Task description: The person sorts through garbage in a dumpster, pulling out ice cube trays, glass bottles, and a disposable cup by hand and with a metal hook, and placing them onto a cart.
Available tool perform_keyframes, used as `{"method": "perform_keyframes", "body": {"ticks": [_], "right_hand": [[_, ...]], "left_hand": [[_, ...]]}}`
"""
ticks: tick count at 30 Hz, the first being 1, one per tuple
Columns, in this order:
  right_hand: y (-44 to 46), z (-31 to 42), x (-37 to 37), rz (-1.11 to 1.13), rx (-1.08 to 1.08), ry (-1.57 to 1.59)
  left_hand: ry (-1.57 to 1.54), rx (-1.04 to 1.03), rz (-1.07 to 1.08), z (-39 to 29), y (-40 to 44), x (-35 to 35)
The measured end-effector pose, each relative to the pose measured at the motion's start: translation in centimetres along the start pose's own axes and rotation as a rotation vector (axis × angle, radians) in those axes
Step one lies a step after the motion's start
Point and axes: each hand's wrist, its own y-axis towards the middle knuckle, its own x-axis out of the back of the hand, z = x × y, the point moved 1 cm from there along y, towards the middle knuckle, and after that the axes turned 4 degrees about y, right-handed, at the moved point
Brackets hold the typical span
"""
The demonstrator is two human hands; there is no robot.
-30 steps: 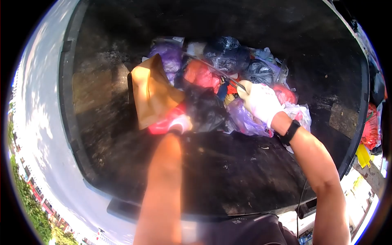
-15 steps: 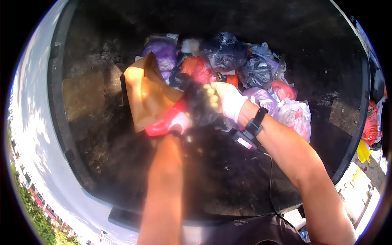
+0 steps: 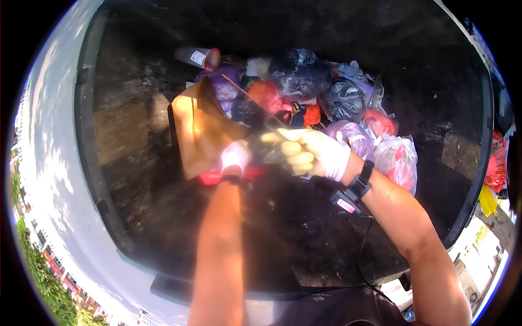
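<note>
My left hand (image 3: 236, 156), in a pale glove, lies at the lower right edge of a brown paper bag (image 3: 198, 127), over a red bag (image 3: 212, 176). Blur hides its fingers. My right hand (image 3: 307, 152), in a white and yellowish glove, has its fingers curled round a thin stick (image 3: 244, 93) that points up and left. Between my hands is a black plastic bag (image 3: 266, 149), partly hidden and smeared. A clear cup with a red rim (image 3: 211, 60) is above the purple bag (image 3: 224, 84).
Beyond my hands, a pile holds dark bags (image 3: 300, 73), red bags (image 3: 267, 98) and a white bag (image 3: 397, 157) inside a black-walled container (image 3: 326, 244). More bags (image 3: 496, 168) hang outside at the right. A cable (image 3: 361, 255) trails from my right wrist.
The cup with the red rim has appeared above the purple bag. My right hand has swung left from the purple bag, then slightly back right and down. My left hand has shifted slightly up.
</note>
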Motion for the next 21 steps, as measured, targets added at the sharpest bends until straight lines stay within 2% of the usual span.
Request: {"method": "perform_keyframes", "body": {"ticks": [1,3,5,7,8,10,13,14,16,17,18,21], "right_hand": [[-1.6,-0.3,0.8,0.015,-0.005,-0.017],[-5.5,-1.0,1.6,0.001,-0.035,-0.018],[-9.4,-1.9,2.8,-0.009,-0.059,0.018],[-13.8,-2.9,3.6,-0.069,-0.063,0.028],[-16.1,-3.3,3.6,-0.09,-0.073,-0.013],[-20.2,-4.7,3.9,-0.078,-0.085,-0.021],[-25.8,-7.2,4.3,-0.038,-0.115,0.012],[-27.4,-8.1,4.3,-0.063,-0.123,0.02],[-30.5,-9.8,3.1,-0.151,-0.106,-0.09],[-31.8,-10.7,2.5,-0.182,-0.09,-0.164],[-32.9,-11.6,2.6,-0.178,-0.09,-0.151],[-36.6,-14.6,0.9,-0.261,0.011,-0.303]], "left_hand": [[-0.033,0.007,-0.118,0.3,-0.4,0.5],[-0.12,0.062,-0.213,1.1,-1.0,2.1],[-0.421,0.111,-0.443,3.9,1.1,0.8],[-0.939,0.274,-0.494,4.3,0.6,2.6],[-0.944,0.211,-0.362,6.0,0.9,4.1],[-0.821,-0.067,-0.516,11.6,4.6,2.0],[-0.558,-0.278,-0.593,16.4,7.5,1.9],[-0.443,-0.344,-0.645,16.3,6.7,3.7],[-1.334,-0.301,-0.35,13.2,2.7,7.5],[-1.594,-0.275,-0.269,11.6,0.8,9.8],[-1.738,-0.273,-0.24,10.4,-0.7,11.8],[-1.618,-0.379,-0.385,9.7,-1.2,14.3]]}}
